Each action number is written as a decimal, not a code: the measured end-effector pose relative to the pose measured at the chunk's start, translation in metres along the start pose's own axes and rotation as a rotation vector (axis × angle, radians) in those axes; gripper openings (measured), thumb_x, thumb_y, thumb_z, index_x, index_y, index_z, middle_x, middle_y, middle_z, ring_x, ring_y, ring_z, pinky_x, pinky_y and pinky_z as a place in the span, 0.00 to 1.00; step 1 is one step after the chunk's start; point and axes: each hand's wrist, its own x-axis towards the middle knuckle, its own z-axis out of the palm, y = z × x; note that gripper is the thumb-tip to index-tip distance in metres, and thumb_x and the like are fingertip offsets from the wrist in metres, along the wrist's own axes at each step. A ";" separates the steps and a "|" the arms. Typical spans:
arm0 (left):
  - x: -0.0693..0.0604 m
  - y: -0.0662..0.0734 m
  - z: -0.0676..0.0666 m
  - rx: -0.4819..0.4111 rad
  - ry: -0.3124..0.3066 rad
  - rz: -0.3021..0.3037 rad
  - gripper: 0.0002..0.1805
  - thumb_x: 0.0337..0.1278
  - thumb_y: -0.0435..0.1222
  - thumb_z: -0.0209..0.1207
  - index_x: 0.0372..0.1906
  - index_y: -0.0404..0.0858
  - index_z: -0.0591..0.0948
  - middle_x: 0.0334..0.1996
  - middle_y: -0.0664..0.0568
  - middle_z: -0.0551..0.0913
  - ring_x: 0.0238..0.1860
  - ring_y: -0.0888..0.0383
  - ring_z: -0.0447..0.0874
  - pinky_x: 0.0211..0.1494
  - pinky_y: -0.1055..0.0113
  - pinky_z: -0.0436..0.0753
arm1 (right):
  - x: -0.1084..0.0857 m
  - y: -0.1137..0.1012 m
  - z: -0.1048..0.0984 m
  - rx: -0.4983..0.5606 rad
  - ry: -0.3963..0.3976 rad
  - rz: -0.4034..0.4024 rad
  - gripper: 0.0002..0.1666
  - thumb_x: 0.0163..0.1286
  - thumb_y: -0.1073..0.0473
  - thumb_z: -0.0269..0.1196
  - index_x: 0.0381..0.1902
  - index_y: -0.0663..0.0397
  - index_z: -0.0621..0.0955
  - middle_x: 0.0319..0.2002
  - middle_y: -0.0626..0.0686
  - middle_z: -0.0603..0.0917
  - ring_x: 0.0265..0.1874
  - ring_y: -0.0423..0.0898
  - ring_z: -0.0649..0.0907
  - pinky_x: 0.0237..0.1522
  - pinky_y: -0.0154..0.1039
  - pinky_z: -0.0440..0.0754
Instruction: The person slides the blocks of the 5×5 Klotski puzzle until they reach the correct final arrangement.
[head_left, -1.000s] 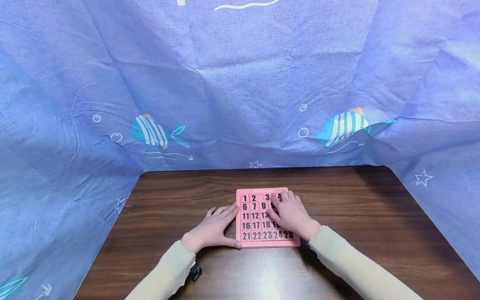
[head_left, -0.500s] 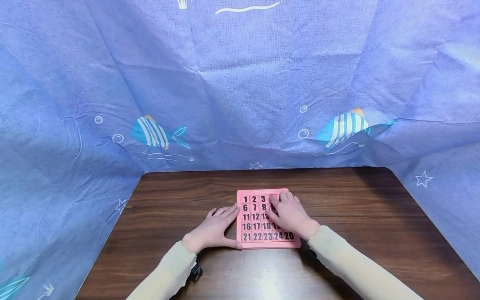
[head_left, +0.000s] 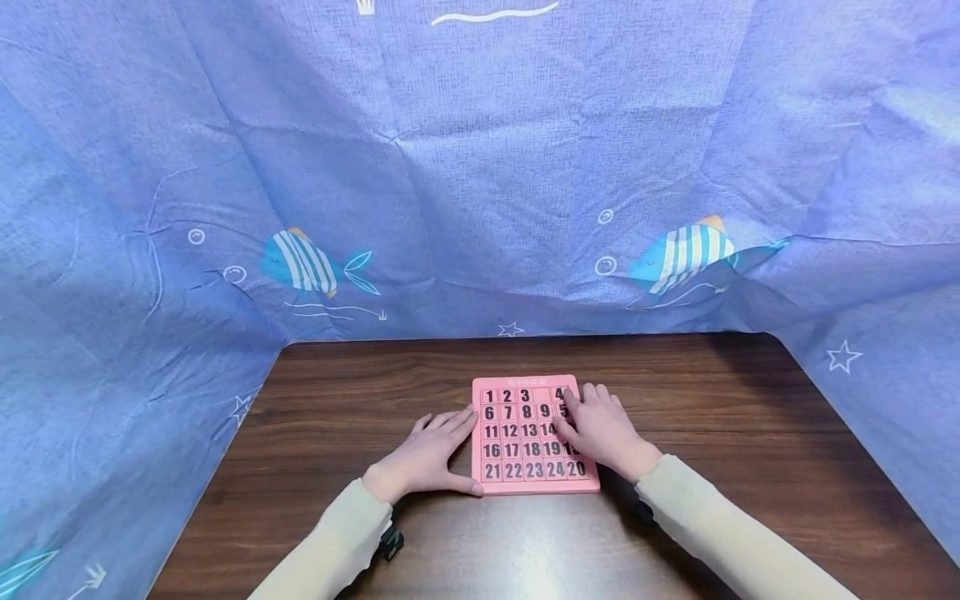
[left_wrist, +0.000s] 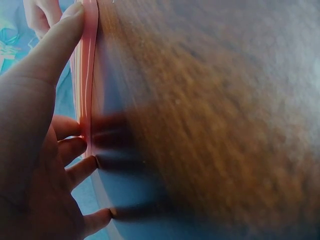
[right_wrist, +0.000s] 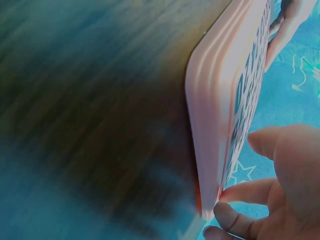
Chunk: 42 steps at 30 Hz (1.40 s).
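Note:
A pink number slide puzzle [head_left: 536,492] lies on the table, its black-numbered tiles in rows. In the top row, the 4 tile [head_left: 558,393] sits at the far right, with a bare slot [head_left: 542,396] between it and the 3 tile [head_left: 525,396]. My left hand [head_left: 422,460] rests against the puzzle's left edge, fingers stretched out and thumb at the near corner. Over the right columns lies my right hand [head_left: 606,429]; its index fingertip is at the 4 and 5 tiles, and it partly covers the tiles below. In the right wrist view, other fingertips [right_wrist: 232,217] touch the board's side.
The dark wooden table [head_left: 360,383] extends around the puzzle on all sides. Behind it and along both sides hangs a blue cloth [head_left: 480,208] printed with fish. A black wrist camera [head_left: 391,542] is strapped under the left wrist.
The 3 tile has slid left beside the 2, so the bare slot is now right of it. My right hand has shifted right to the 4 tile. The left hand stays put.

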 end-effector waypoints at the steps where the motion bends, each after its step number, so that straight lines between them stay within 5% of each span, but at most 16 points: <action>1: 0.000 0.000 0.000 -0.001 -0.001 -0.001 0.65 0.48 0.70 0.68 0.84 0.40 0.56 0.83 0.49 0.55 0.81 0.45 0.55 0.78 0.34 0.54 | 0.001 -0.002 0.000 0.001 0.000 -0.003 0.27 0.73 0.47 0.64 0.58 0.62 0.83 0.34 0.58 0.74 0.35 0.54 0.70 0.35 0.48 0.69; 14: 0.001 0.000 -0.001 -0.001 -0.002 0.001 0.65 0.48 0.71 0.68 0.84 0.42 0.56 0.83 0.49 0.55 0.81 0.45 0.56 0.78 0.35 0.54 | 0.006 -0.013 0.003 0.000 -0.014 -0.052 0.31 0.74 0.43 0.64 0.63 0.61 0.82 0.38 0.60 0.75 0.36 0.54 0.70 0.37 0.48 0.69; 21: 0.002 -0.002 0.001 0.010 0.004 0.007 0.65 0.48 0.72 0.67 0.84 0.41 0.57 0.83 0.48 0.56 0.81 0.45 0.56 0.78 0.35 0.55 | -0.015 0.002 0.000 0.035 0.088 -0.110 0.28 0.71 0.46 0.68 0.60 0.59 0.84 0.31 0.54 0.72 0.30 0.51 0.67 0.33 0.44 0.66; 29: 0.000 0.000 -0.001 0.001 0.009 0.005 0.65 0.48 0.70 0.69 0.84 0.40 0.57 0.83 0.47 0.56 0.81 0.44 0.56 0.77 0.34 0.55 | -0.036 0.007 -0.006 0.019 0.050 -0.156 0.28 0.71 0.45 0.68 0.64 0.52 0.85 0.29 0.47 0.65 0.30 0.46 0.64 0.34 0.40 0.62; 37: -0.001 0.000 -0.002 -0.006 0.001 0.008 0.65 0.48 0.70 0.69 0.84 0.39 0.57 0.83 0.47 0.56 0.81 0.43 0.56 0.78 0.33 0.54 | -0.030 0.014 0.000 0.048 0.085 -0.153 0.28 0.71 0.46 0.69 0.64 0.52 0.85 0.29 0.49 0.67 0.29 0.47 0.65 0.31 0.41 0.64; 42: 0.000 0.001 -0.002 -0.003 0.001 0.010 0.65 0.48 0.70 0.69 0.84 0.39 0.57 0.83 0.47 0.56 0.81 0.44 0.56 0.77 0.33 0.54 | -0.021 0.017 0.000 0.073 0.018 -0.107 0.30 0.74 0.45 0.66 0.68 0.50 0.82 0.29 0.51 0.66 0.30 0.49 0.65 0.32 0.42 0.63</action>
